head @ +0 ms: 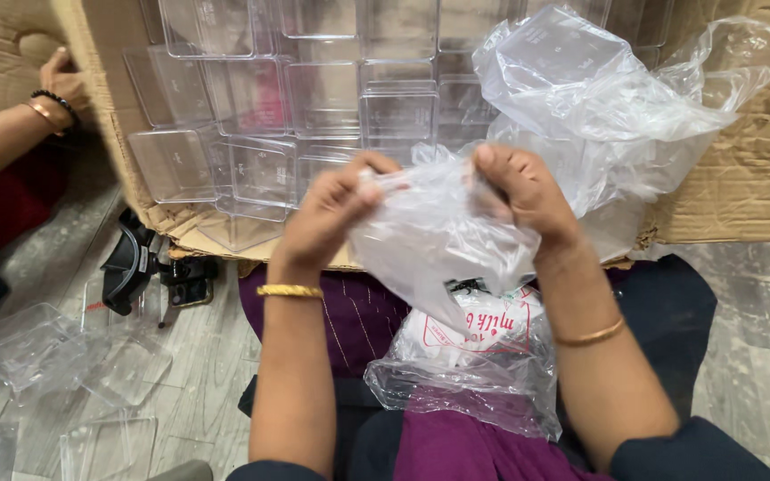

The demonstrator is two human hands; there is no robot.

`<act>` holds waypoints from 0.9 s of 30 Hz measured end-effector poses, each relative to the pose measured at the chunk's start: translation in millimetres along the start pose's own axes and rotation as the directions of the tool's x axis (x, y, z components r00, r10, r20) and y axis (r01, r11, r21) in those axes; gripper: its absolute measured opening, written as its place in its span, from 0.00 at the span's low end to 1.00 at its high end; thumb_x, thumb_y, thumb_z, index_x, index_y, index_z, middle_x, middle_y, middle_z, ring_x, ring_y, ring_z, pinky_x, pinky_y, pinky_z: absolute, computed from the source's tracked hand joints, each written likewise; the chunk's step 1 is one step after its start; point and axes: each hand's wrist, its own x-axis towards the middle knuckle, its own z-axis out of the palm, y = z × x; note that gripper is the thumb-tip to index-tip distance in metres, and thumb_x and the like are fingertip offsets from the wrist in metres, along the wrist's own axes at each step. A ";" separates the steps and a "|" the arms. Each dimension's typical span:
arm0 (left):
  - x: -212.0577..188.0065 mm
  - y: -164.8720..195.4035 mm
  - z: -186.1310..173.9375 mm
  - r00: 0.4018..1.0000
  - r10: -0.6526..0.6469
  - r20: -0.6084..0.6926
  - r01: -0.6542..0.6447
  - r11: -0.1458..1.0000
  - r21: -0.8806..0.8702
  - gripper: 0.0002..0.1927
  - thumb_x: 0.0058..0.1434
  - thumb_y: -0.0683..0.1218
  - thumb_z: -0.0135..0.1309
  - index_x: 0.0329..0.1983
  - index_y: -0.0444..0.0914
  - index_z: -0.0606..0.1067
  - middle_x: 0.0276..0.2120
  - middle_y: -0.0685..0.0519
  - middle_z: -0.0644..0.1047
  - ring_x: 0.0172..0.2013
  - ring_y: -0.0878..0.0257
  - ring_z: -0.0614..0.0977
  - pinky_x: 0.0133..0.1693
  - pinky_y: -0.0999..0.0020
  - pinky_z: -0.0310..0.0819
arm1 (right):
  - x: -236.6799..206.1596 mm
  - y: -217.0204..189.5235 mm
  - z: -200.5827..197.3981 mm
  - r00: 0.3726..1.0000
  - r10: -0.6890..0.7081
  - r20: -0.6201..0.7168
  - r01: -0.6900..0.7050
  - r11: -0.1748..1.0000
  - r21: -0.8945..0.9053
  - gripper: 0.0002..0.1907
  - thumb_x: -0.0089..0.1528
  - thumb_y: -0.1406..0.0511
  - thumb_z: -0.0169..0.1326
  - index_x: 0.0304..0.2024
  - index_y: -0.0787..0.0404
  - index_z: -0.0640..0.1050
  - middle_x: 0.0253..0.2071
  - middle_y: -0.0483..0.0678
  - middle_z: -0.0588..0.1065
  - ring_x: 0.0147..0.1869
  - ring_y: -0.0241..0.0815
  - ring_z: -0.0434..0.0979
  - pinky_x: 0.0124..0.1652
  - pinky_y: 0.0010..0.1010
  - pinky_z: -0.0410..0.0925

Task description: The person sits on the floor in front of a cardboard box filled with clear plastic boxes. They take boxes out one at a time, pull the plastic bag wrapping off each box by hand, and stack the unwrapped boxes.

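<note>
Clear, thin plastic is what I have between my fingers: a crumpled clear plastic bag (430,236) held up in front of my chest, over my lap. My left hand (327,218) is closed in a pinch on the bag's upper left edge, thumb against fingertips. My right hand (523,191) is closed the same way on the upper right edge, so the film hangs between the two grips.

I judge the bag to be nearly weightless, limp and rather slippery; it will cling and bunch sooner than tear, and the edge at the mouth, taken between thumb and fingertips, looks like the best place to hold it.

Below it on my lap lies a second bag with red print (479,356), resting on purple cloth (363,316).

Just beyond my hands stands a big cardboard box (750,178) on its side, filled with stacked clear plastic containers (323,98); these look stiff and light, perhaps brittle at the corners. More loose film (599,98) spills from the box on the right.

I am sitting on a grey wood-look floor (216,356). To my left lie loose clear lids and trays (37,347) and a black tape dispenser (131,263). At the far left, another person's hand (60,80) rests against the box flap.
</note>
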 end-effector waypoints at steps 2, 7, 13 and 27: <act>5.2 0.1 -18.3 0.995 0.079 -0.068 -0.087 0.988 -0.129 0.15 0.69 0.54 0.59 0.35 0.40 0.75 0.38 0.59 0.74 0.34 0.72 0.72 0.38 0.75 0.67 | 4.4 -2.4 -13.8 0.983 0.041 0.178 -0.051 0.997 0.051 0.19 0.76 0.61 0.55 0.34 0.66 0.79 0.24 0.40 0.72 0.29 0.25 0.67 0.31 0.24 0.67; 45.7 -23.3 -64.1 0.948 -0.167 -0.271 0.235 0.942 0.241 0.15 0.70 0.50 0.60 0.33 0.40 0.69 0.24 0.60 0.66 0.22 0.72 0.64 0.24 0.74 0.54 | 55.1 -14.1 -17.9 0.960 -0.255 0.112 0.202 0.915 0.350 0.05 0.67 0.66 0.55 0.41 0.61 0.80 0.34 0.47 0.78 0.38 0.37 0.76 0.37 0.28 0.70; 96.7 -81.0 -94.4 0.750 0.239 -0.617 0.398 0.581 0.710 0.11 0.70 0.50 0.52 0.44 0.39 0.69 0.20 0.49 0.77 0.22 0.59 0.79 0.27 0.62 0.67 | 127.9 16.6 0.0 0.944 -0.282 -0.173 -0.026 0.458 -0.889 0.10 0.68 0.69 0.50 0.49 0.58 0.80 0.34 0.54 0.77 0.34 0.46 0.75 0.37 0.38 0.67; 35.6 -29.9 -5.6 0.861 0.316 -0.398 -0.151 0.907 0.394 0.12 0.73 0.46 0.56 0.43 0.31 0.81 0.27 0.62 0.73 0.27 0.74 0.67 0.29 0.77 0.58 | 54.7 13.1 13.2 0.973 0.227 -0.034 -0.217 0.958 0.186 0.21 0.69 0.55 0.49 0.55 0.64 0.76 0.47 0.50 0.81 0.48 0.42 0.82 0.50 0.37 0.75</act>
